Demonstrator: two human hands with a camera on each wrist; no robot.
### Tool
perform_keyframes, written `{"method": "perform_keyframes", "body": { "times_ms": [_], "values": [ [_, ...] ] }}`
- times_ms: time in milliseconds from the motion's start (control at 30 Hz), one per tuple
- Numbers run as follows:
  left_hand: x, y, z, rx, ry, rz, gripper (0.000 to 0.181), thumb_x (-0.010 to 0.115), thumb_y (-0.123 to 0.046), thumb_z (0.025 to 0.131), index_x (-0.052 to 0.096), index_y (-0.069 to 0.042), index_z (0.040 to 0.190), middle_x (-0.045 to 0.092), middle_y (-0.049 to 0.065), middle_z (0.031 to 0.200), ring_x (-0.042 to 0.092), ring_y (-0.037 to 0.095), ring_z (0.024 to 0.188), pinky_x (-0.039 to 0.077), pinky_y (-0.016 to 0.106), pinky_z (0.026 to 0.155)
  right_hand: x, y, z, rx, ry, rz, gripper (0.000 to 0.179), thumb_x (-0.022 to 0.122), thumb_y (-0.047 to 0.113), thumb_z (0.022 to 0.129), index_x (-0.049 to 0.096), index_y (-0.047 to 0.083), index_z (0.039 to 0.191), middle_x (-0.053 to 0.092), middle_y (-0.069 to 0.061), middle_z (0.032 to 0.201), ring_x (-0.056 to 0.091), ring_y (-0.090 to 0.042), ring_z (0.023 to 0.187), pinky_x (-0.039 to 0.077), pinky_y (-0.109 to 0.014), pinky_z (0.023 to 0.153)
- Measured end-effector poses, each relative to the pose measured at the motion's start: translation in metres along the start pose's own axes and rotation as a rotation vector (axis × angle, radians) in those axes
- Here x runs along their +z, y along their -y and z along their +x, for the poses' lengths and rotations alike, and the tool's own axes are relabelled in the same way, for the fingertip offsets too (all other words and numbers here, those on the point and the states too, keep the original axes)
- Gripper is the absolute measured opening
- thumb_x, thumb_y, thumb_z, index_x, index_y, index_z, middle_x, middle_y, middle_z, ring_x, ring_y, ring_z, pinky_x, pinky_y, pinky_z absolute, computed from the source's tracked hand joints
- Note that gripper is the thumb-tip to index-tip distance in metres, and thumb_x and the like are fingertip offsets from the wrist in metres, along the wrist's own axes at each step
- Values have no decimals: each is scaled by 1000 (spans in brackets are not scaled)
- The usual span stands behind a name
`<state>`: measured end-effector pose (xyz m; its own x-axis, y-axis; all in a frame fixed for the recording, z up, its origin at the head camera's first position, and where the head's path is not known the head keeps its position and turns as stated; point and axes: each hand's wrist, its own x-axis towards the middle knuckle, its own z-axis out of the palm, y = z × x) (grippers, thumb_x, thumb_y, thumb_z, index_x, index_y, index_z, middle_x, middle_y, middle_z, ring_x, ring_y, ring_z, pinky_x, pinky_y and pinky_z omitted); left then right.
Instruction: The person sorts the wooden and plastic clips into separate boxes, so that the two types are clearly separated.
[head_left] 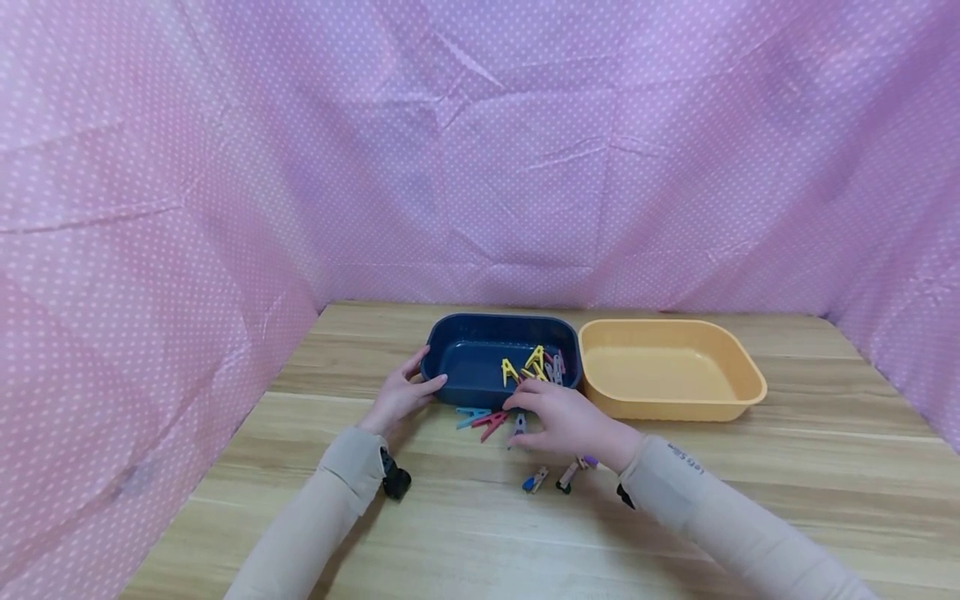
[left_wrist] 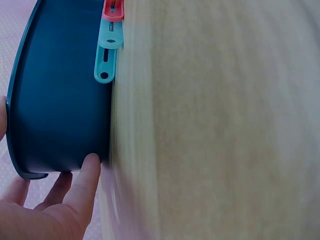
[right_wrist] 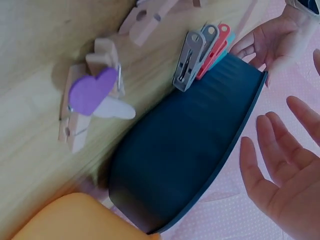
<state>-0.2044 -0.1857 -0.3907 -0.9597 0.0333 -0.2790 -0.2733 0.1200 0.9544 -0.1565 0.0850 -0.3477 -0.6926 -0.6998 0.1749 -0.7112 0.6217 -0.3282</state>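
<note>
My left hand (head_left: 401, 396) grips the left end of a navy blue basin (head_left: 468, 394), its thumb on the front wall and fingers round the end. Over the basin's front edge, my right hand (head_left: 558, 419) reaches with relaxed, spread fingers and holds nothing. Yellow clothespins (head_left: 508, 366) lie inside the basin's right half, with grey and pinkish ones beside them. Along the front wall outside are a light blue clothespin (head_left: 470, 413), a red clothespin (head_left: 492, 423) and grey clothespins (right_wrist: 189, 57), partly under the right hand in the head view.
A yellow basin (head_left: 671, 410) stands against the navy one's right end. Nearer the front lie small wooden clothespins (head_left: 567, 476), one bearing a purple heart (right_wrist: 93, 90). Pink dotted cloth (head_left: 517, 183) hangs around the wooden table (head_left: 450, 533).
</note>
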Motion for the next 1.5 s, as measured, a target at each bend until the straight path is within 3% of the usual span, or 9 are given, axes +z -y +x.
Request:
{"method": "perform_keyframes", "body": {
  "times_ms": [667, 1200, 1500],
  "values": [
    [-1, 4, -1, 0, -6, 4, 72, 68, -18, 88, 30, -29, 149, 25, 14, 153, 50, 24, 121, 45, 38, 101, 21, 1, -1, 133, 178, 1, 53, 74, 44, 79, 63, 14, 121, 58, -4, 115, 52, -16, 94, 52, -35, 78],
    [0, 2, -1, 11, 9, 12, 73, 66, -17, 89, 27, -28, 150, 22, 16, 154, 47, 29, 127, 42, 40, 105, 27, -3, 2, 161, 246, -61, 55, 73, 48, 79, 63, 16, 122, 56, -3, 112, 53, -18, 96, 51, -37, 78],
    [-1, 2, 0, 10, 10, 3, 73, 66, -17, 89, 27, -27, 150, 22, 16, 154, 46, 30, 128, 41, 41, 105, 32, -5, 4, 158, 269, -72, 54, 74, 50, 77, 64, 18, 120, 53, -2, 110, 51, -15, 88, 50, -33, 75]
  ]
}}
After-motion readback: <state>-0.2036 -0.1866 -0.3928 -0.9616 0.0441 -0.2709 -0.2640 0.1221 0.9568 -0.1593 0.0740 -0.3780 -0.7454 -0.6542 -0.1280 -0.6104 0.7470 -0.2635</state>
